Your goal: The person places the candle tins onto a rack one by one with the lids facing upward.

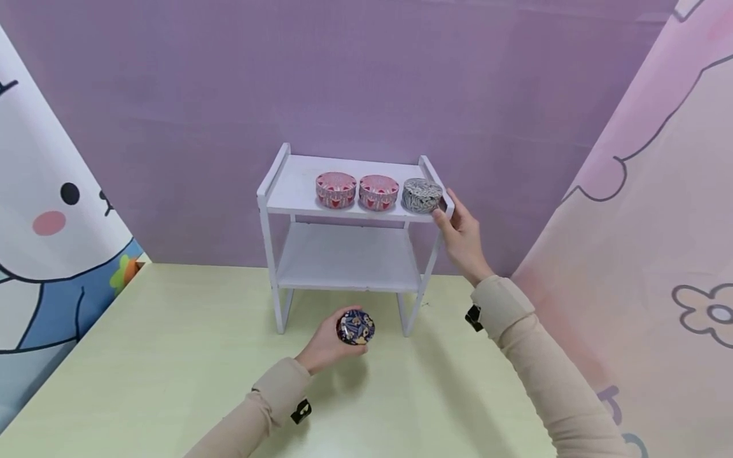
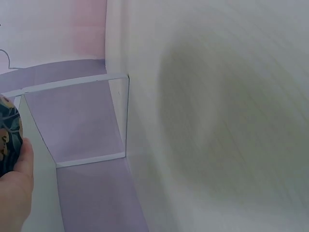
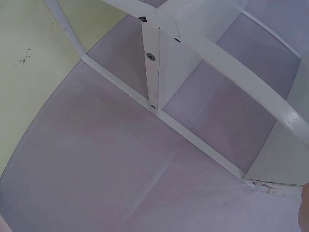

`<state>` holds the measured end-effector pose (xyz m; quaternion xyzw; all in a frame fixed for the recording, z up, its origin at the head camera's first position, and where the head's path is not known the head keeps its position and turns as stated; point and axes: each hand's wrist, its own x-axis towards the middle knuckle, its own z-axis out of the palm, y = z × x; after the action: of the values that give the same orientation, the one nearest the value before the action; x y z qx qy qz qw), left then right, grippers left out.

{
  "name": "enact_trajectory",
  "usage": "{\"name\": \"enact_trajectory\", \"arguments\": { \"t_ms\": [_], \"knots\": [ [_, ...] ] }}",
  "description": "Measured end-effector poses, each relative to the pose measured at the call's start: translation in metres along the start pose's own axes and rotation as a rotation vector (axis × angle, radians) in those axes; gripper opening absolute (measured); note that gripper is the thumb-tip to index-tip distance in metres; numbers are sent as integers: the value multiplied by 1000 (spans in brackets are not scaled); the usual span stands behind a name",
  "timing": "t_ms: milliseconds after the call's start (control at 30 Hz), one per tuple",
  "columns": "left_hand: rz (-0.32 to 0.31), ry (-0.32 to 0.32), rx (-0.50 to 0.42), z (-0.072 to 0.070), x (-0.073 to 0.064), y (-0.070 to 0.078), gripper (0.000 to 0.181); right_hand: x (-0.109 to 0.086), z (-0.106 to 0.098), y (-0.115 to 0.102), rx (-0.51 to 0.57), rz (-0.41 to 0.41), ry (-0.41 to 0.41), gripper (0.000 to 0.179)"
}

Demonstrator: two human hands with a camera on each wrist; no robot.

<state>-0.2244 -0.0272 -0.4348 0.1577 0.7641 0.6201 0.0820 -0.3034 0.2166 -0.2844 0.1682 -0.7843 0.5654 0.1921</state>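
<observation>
My left hand [image 1: 332, 340] grips a round tin [image 1: 356, 327] with a dark blue floral lid, low in front of a white two-tier shelf [image 1: 349, 257]. In the left wrist view, part of the floral tin [image 2: 9, 135] shows at the left edge beside a finger. My right hand [image 1: 464, 238] holds the right front corner of the shelf's top tier, its thumb in front and fingers along the outside of the side rail. Close by its thumb, a round tin with a grey-and-white leafy pattern [image 1: 422, 195] sits on that tier.
Two round pink tins, a left one [image 1: 336, 190] and a middle one [image 1: 378, 193], stand in a row with the grey one. The lower tier [image 1: 349, 254] is bare white board. The shelf stands on a pale yellow-green table [image 1: 189, 337] against a purple backdrop [image 1: 189, 127].
</observation>
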Motion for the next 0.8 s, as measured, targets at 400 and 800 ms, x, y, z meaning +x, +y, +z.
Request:
{"name": "enact_trajectory", "arguments": {
  "t_ms": [400, 800],
  "knots": [
    [-24, 53, 126, -12, 4, -23, 75, 0, 1, -1, 13, 2, 10, 58],
    [-32, 103, 302, -47, -15, -1, 75, 0, 0, 0, -11, 1, 5, 60]
  ]
}}
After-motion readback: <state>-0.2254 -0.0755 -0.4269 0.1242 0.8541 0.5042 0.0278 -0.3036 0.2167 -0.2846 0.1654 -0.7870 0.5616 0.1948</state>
